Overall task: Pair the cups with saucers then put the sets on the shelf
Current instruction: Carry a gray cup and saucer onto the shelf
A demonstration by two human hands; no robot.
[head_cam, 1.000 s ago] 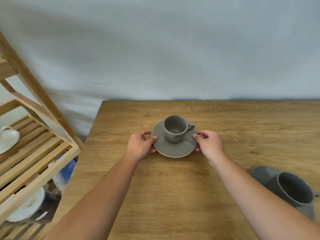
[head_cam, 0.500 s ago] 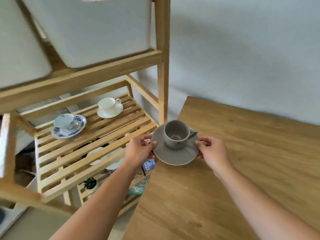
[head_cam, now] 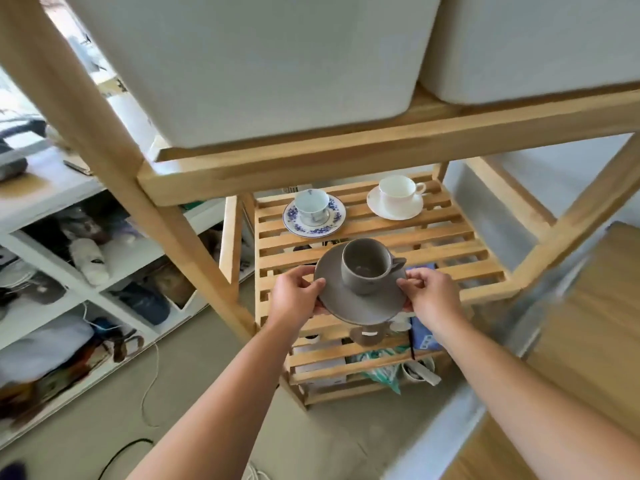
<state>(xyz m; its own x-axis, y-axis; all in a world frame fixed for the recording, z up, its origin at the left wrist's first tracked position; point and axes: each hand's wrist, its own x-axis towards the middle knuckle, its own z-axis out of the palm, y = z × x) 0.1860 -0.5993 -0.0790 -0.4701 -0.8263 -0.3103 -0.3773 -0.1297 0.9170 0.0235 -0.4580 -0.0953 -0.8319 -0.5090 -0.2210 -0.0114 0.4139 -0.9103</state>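
Observation:
A grey cup [head_cam: 367, 265] stands upright on a grey saucer [head_cam: 346, 303], handle to the right. My left hand [head_cam: 294, 296] grips the saucer's left rim and my right hand [head_cam: 429, 296] grips its right rim. The set hangs in the air over the front part of the slatted wooden shelf [head_cam: 450, 237]. At the back of that shelf stand a blue-patterned cup on its matching saucer [head_cam: 314, 211] and a white cup on a white saucer [head_cam: 395, 197].
Two white bins [head_cam: 259, 64] sit on the shelf board above, close over the slatted level. Slanted wooden posts [head_cam: 114, 161] frame the opening left and right. The wooden table [head_cam: 588, 341] lies at the right. A lower shelf holds clutter. White cubbies [head_cam: 69, 271] stand at the left.
Both hands have carried the grey cup and saucer off the table and leftward over the slatted shelf. My view has turned from the table to face the shelf.

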